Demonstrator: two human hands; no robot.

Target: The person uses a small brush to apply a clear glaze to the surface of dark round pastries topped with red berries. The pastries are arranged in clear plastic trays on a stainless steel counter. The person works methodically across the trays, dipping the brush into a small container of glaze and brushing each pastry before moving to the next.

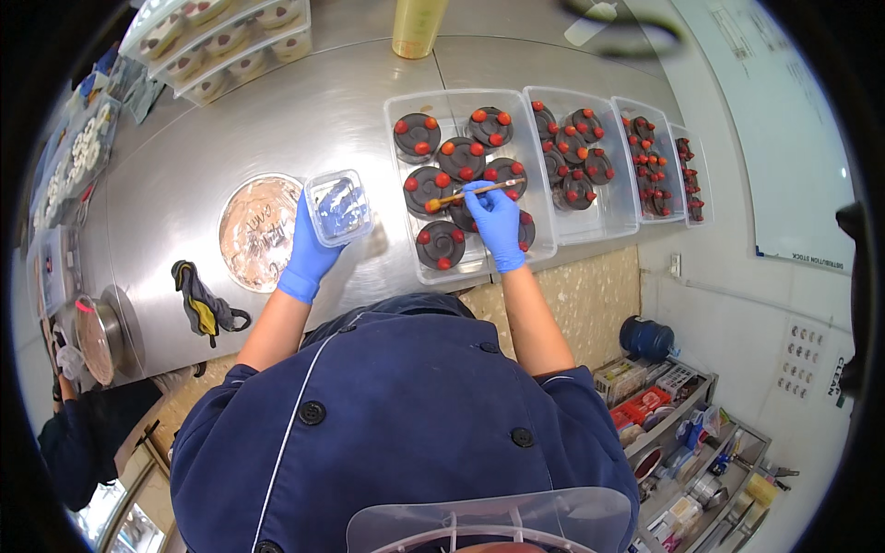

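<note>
My left hand (302,259), in a blue glove, holds a small clear plastic tub (338,209) with whitish smears or clear contents inside. In my gloved right hand (495,225) is a pastry brush (462,195) with a wooden handle. Its yellowish bristles touch or hover just over a red fruit (432,206) on a round chocolate cake (422,186). Several such cakes stand in the clear plastic bin (477,268) beneath my right hand, each visible one topped with small red fruits. My right hand partly covers the cakes below it.
More clear bins of cakes (615,231) stand to the right. A film-covered bowl (252,231) and a grey-yellow strap (200,304) lie left on the steel table (346,104). Stacked dessert boxes (235,59) and a yellowish jug (418,27) stand farther back. Another person (83,435) is at far left.
</note>
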